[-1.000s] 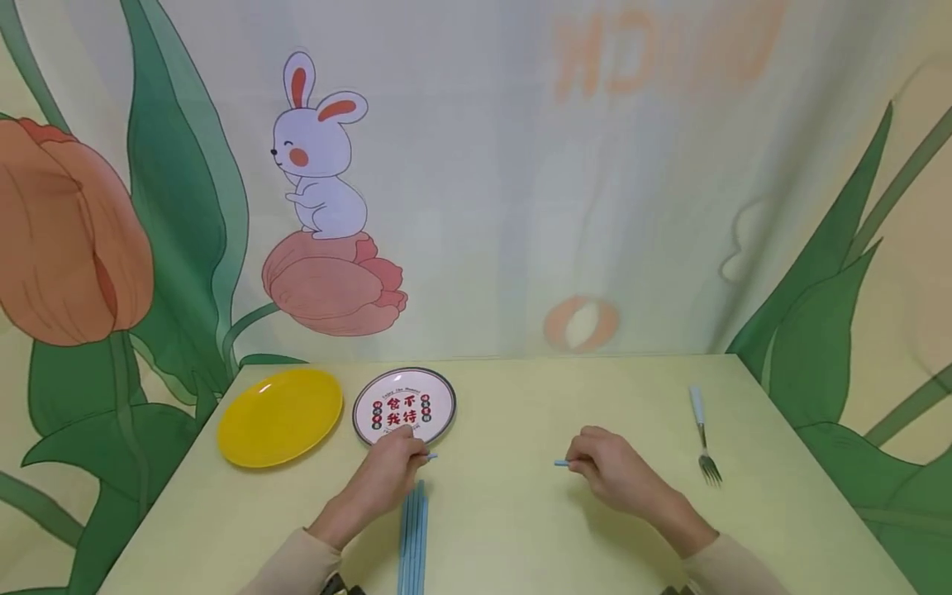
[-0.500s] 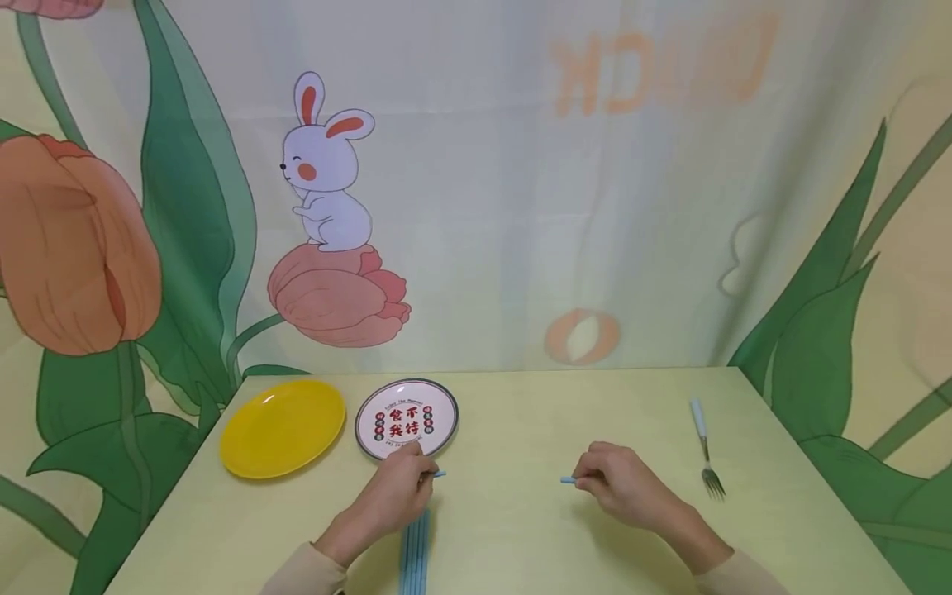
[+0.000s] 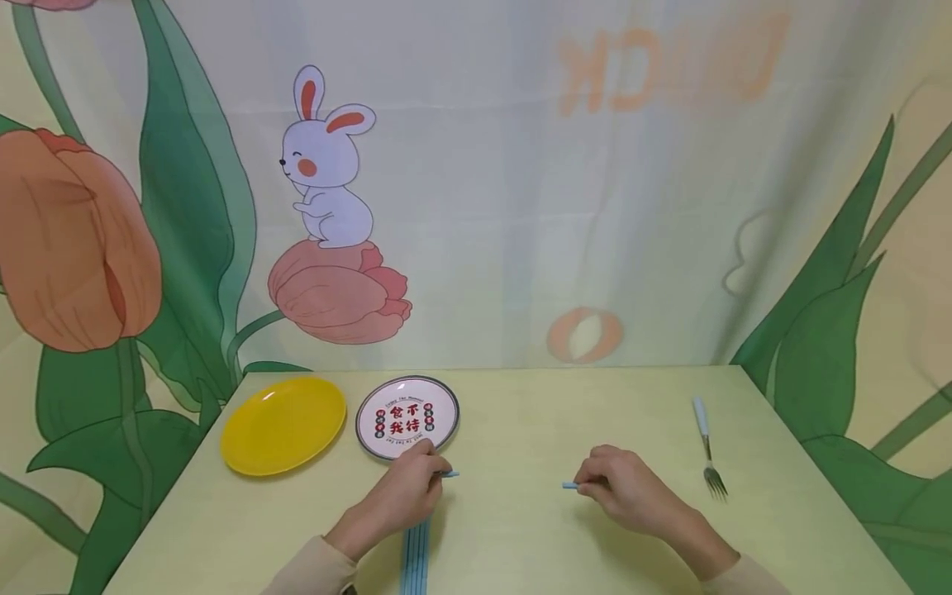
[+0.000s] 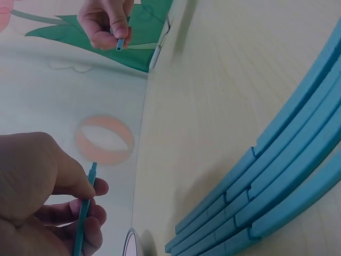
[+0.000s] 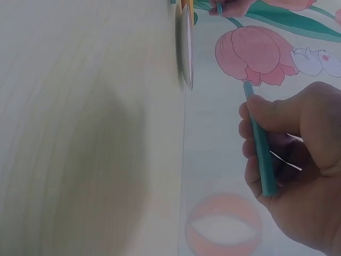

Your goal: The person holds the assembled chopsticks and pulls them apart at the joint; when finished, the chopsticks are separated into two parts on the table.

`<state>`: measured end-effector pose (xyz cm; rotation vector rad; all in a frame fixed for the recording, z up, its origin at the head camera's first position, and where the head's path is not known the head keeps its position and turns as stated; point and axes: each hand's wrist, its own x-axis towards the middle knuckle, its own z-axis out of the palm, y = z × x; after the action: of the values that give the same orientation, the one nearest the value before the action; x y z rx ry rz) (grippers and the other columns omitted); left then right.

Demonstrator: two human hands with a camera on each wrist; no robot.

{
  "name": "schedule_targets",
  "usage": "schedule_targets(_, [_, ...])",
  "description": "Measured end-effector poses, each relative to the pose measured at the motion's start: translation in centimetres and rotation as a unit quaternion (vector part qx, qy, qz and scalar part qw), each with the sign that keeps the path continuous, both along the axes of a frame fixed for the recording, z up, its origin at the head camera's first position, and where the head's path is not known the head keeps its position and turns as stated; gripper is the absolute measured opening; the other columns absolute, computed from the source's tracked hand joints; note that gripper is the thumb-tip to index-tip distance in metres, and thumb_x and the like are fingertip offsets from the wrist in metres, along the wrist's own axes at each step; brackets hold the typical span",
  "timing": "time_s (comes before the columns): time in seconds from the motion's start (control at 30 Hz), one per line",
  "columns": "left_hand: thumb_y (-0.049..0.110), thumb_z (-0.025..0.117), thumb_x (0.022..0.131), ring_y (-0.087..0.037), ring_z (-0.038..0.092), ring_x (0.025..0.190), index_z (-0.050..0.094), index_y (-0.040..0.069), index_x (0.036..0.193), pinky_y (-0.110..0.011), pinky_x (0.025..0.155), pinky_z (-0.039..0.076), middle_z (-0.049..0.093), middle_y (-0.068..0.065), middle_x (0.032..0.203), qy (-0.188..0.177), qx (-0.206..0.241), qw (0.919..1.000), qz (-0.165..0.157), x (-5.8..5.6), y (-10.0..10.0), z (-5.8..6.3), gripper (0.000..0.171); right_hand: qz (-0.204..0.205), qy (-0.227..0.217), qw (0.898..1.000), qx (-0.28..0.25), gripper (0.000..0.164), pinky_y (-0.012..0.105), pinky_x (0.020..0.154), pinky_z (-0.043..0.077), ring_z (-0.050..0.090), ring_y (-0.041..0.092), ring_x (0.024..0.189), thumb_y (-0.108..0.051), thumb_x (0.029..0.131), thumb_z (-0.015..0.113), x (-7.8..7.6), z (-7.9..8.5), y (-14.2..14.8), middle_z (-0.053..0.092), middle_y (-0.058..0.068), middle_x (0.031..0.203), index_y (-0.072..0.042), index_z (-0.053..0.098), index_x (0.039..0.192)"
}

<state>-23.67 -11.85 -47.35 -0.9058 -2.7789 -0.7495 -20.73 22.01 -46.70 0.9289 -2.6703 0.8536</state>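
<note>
My left hand (image 3: pixel 405 487) pinches a slim blue stick piece (image 4: pixel 84 224) between thumb and fingers; a narrow peg stands out of its tip. Opposite it, my right hand (image 3: pixel 621 487) grips another blue stick piece (image 5: pixel 261 146), thumb along it and fingers curled behind. In the left wrist view this second piece shows a hollow square end. The two pieces point toward each other across a gap. Below my left hand, several blue sticks (image 4: pixel 272 176) with visible joints lie side by side on the table; in the head view the hand covers their far ends.
A white plate (image 3: pixel 407 413) with red characters lies just beyond my left hand, a yellow plate (image 3: pixel 283 426) left of it. At the right is a fork (image 3: pixel 705 442) with a pale blue handle. A printed curtain (image 3: pixel 483 207) hangs behind the table.
My left hand has moved a little to the right with its stick piece, narrowing the gap to the other piece. My right hand has hardly moved. The head view has tilted slightly.
</note>
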Motion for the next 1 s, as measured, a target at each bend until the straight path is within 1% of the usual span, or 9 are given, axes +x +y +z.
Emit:
schedule_targets(0.1, [-0.001, 0.061, 0.084, -0.008, 0.049, 0.075, 0.074, 0.000, 0.096, -0.019, 0.066, 0.048, 0.057, 0.000, 0.084, -0.006, -0.003, 0.9999, -0.010, -0.1, 0.3, 0.0, 0.018, 0.000, 0.001, 1.000, 0.004, 0.013, 0.018, 0.059, 0.045, 0.046, -0.002, 0.070, -0.006, 0.082, 0.074, 0.1, 0.1, 0.0, 0.059, -0.014, 0.078, -0.019, 0.072, 0.082])
schedule_targets(0.27, [-0.001, 0.063, 0.084, -0.008, 0.051, 0.075, 0.075, 0.000, 0.096, -0.020, 0.067, 0.048, 0.059, -0.001, 0.084, -0.003, -0.016, 0.9994, -0.031, -0.1, 0.7, 0.0, 0.017, -0.008, -0.019, 1.000, 0.011, 0.011, 0.018, 0.060, 0.045, 0.046, -0.002, 0.071, -0.010, 0.083, 0.074, 0.5, 0.0, 0.0, 0.057, -0.017, 0.077, -0.021, 0.073, 0.083])
schedule_targets(0.5, [0.001, 0.064, 0.086, -0.008, 0.052, 0.077, 0.075, 0.002, 0.096, -0.021, 0.069, 0.048, 0.060, 0.000, 0.083, 0.005, -0.031, 0.9984, -0.046, -0.4, 1.6, 0.1, 0.015, -0.006, -0.006, 1.000, 0.013, 0.011, 0.017, 0.060, 0.043, 0.046, 0.001, 0.071, -0.012, 0.083, 0.075, 0.9, 0.0, 0.1, 0.055, -0.019, 0.077, -0.023, 0.072, 0.083])
schedule_targets(0.7, [0.000, 0.065, 0.085, -0.008, 0.050, 0.076, 0.075, 0.002, 0.095, -0.019, 0.069, 0.047, 0.060, 0.000, 0.082, 0.002, -0.038, 0.9973, -0.063, -0.8, 2.5, 0.0, 0.014, 0.002, -0.025, 1.000, 0.006, 0.012, 0.018, 0.061, 0.045, 0.048, -0.001, 0.073, -0.012, 0.083, 0.075, 1.4, 0.0, 0.1, 0.058, -0.018, 0.081, -0.024, 0.074, 0.085])
schedule_targets(0.87, [0.000, 0.066, 0.084, -0.009, 0.053, 0.074, 0.075, 0.003, 0.094, -0.019, 0.067, 0.046, 0.063, -0.001, 0.081, 0.024, -0.048, 0.9959, -0.073, -1.1, 3.1, -0.4, 0.014, 0.011, -0.039, 0.999, 0.004, 0.010, 0.019, 0.062, 0.047, 0.049, -0.002, 0.075, -0.011, 0.083, 0.075, 1.8, -0.1, 0.1, 0.059, -0.018, 0.082, -0.020, 0.076, 0.086])
schedule_targets(1.0, [0.001, 0.068, 0.083, -0.008, 0.055, 0.075, 0.075, 0.004, 0.093, -0.020, 0.069, 0.048, 0.065, -0.002, 0.080, 0.022, -0.051, 0.9956, -0.075, -1.3, 3.5, -0.7, 0.013, 0.025, -0.038, 0.999, -0.002, 0.009, 0.019, 0.062, 0.049, 0.051, -0.003, 0.076, -0.009, 0.082, 0.076, 2.0, -0.2, 0.1, 0.061, -0.016, 0.083, -0.016, 0.077, 0.088])
